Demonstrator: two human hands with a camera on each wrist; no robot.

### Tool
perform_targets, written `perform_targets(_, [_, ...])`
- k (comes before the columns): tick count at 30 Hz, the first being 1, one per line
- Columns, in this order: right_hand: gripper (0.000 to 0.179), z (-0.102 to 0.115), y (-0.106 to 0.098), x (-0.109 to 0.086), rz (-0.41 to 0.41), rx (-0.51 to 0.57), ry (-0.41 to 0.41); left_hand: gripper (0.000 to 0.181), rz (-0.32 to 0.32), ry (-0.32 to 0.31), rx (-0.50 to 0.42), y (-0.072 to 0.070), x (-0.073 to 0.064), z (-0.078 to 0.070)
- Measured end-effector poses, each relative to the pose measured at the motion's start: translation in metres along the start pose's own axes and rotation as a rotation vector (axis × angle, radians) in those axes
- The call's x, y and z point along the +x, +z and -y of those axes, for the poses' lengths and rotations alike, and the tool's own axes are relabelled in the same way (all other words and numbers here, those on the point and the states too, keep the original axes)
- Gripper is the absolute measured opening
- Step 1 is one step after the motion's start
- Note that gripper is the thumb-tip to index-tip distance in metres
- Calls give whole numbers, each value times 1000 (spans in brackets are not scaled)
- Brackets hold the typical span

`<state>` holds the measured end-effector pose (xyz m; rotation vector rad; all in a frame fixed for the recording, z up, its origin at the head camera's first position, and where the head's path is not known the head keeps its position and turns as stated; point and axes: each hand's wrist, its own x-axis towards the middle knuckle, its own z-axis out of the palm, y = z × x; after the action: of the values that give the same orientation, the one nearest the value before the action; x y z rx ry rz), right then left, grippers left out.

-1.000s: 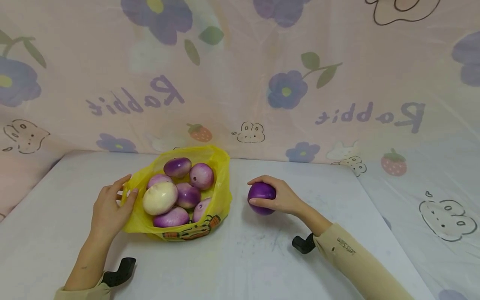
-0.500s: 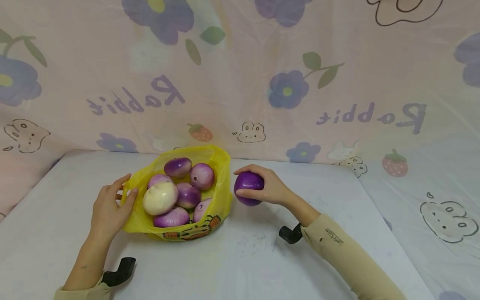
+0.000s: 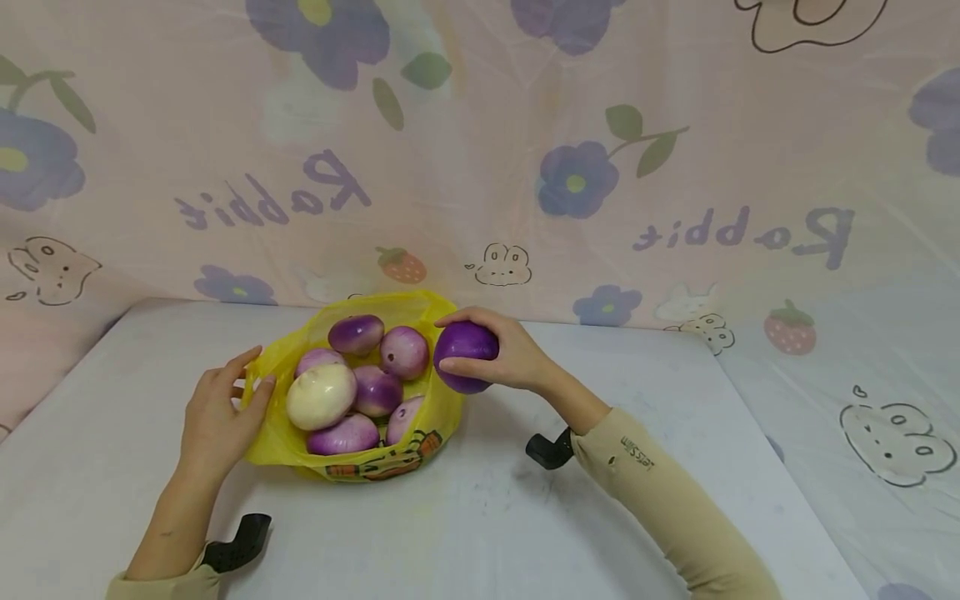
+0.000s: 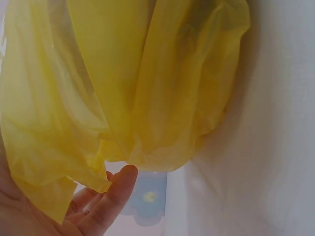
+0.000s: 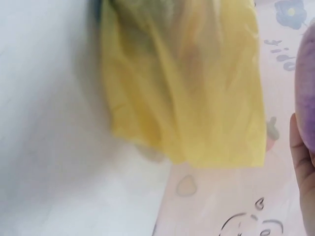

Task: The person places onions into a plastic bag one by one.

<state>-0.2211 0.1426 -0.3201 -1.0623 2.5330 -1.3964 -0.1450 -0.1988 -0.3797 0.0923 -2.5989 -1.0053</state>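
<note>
My right hand [image 3: 521, 358] grips a deep purple onion [image 3: 463, 340], fingers over its top and thumb across its near side. It is raised beside the right rim of a yellow plastic bag [image 3: 446, 412]. The left hand [image 3: 217, 425] holds the bag's left rim between thumb and fingers; in the left wrist view, the bag's folds [image 4: 147, 88] fall past the thumb [image 4: 115, 194]. Inside the open bag lie several purple onions [image 3: 377, 390] and a pale white onion [image 3: 321, 396] on top. In the right wrist view, only part of the held onion [image 5: 306, 88] shows.
The bag stands on a white table [image 3: 375, 542] with grey smudges right of it. Behind rises a patterned cloth backdrop [image 3: 465, 167] with flowers and rabbits. A black curved piece sits at each wrist, left [image 3: 240, 542] and right [image 3: 551, 450].
My right hand has carried the purple onion left and upward, from over the table to the bag's right rim. The left hand and the bag have stayed in place.
</note>
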Motion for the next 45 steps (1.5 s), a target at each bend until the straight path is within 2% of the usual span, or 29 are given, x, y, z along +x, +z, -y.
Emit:
perform_targets(6, [54,10,11,21,-11,45,-61,46,-14,15,-17,-2,2,-2])
perform_targets(13, [47,18,29,38,15,42,-77,46,-18,26,-17,-2,1,-2])
perform_targets(21, [53,23,46,53,-12,-39,51,46,-21,26,-20,-2,-1,-1])
perform_targets(24, [52,23,53,59,-21,-68,76,46,-29,33,-23,-2,-1,-1])
perform_targets(31, [53,24,65,63,34,-143,94,46,-13,36,-9,-1,-5,2])
perform_targets(35, [56,25,67,66,56,-198,130,45,-26,53,-18,0,-4,0])
perform_targets(39, [56,24,67,67,87,-232,130,45,-38,53,-21,-2,-2,-1])
perform_targets(45, [54,18,65,64,187,-235,116,45,-36,48,-17,-2,-2,-1])
